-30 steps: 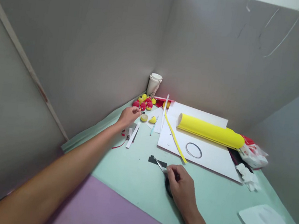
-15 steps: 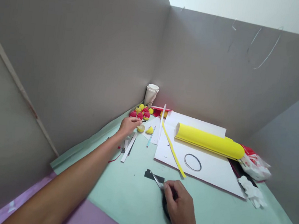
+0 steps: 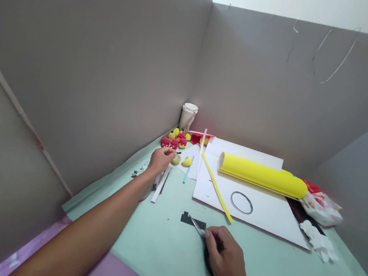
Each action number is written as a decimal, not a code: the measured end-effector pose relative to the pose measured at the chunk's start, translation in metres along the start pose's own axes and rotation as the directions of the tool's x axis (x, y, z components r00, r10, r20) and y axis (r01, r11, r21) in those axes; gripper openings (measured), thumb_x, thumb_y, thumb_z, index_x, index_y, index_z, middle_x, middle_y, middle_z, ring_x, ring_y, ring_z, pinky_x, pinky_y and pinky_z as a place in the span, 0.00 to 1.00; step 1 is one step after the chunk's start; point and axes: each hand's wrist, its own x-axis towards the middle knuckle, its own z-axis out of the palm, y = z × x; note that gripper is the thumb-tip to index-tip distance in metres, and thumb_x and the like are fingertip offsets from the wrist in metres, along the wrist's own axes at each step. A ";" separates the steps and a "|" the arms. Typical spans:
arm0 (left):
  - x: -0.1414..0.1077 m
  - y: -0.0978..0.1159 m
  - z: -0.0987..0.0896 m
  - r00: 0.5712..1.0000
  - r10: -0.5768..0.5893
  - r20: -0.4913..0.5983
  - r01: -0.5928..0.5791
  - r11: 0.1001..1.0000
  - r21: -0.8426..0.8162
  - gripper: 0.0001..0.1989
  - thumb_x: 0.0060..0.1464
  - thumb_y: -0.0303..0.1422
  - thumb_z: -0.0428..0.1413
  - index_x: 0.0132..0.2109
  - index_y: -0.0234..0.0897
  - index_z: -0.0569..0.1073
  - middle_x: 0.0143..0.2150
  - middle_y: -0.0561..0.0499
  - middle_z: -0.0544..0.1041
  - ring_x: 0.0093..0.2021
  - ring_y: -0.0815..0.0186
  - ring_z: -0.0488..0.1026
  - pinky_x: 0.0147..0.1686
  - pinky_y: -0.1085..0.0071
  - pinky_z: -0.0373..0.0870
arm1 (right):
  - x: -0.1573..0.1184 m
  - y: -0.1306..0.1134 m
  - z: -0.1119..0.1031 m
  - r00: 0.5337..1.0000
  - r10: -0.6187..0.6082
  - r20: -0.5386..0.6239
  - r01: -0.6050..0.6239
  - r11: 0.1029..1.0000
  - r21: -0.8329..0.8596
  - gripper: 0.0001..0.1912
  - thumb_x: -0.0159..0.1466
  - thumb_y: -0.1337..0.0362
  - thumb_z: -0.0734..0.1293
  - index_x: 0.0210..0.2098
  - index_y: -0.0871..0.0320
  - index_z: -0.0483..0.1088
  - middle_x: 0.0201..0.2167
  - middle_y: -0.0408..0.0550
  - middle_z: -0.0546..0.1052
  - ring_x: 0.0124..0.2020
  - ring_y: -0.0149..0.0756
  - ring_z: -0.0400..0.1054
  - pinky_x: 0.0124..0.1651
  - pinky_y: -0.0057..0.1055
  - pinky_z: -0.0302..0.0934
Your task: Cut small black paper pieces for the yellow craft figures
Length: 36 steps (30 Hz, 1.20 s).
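Observation:
Reaching far out over the table, my left hand is closed in a pinch, with a small black piece at its fingertips. Just beyond it sits a cluster of small red and yellow round pieces; a round yellowish piece and a yellow piece lie close by on the right. My right hand rests low on the table, closed on scissors with metal blades and dark handles. The blades point left and lie over a black paper piece that has a notched edge.
A white lidded cup stands in the corner. White boards carry a yellow roll, a yellow strip and a grey ring. A light blue pen, pale strips and crumpled tissue lie about. Grey walls surround the table.
The small black piece shows more clearly at my left fingertips. My right hand and the scissors hold nearly the same place; the view has shifted slightly.

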 end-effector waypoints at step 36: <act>-0.009 0.014 0.018 0.996 0.070 0.056 -0.068 0.997 -0.037 0.08 0.47 0.35 0.54 0.31 0.36 0.74 0.27 0.52 0.75 0.29 0.66 0.70 0.31 0.72 0.64 | -0.001 -0.001 -0.004 0.999 -0.011 -0.048 0.011 1.000 -0.002 0.12 0.67 0.57 0.60 0.33 0.55 0.71 0.30 0.47 0.75 0.31 0.39 0.69 0.34 0.32 0.63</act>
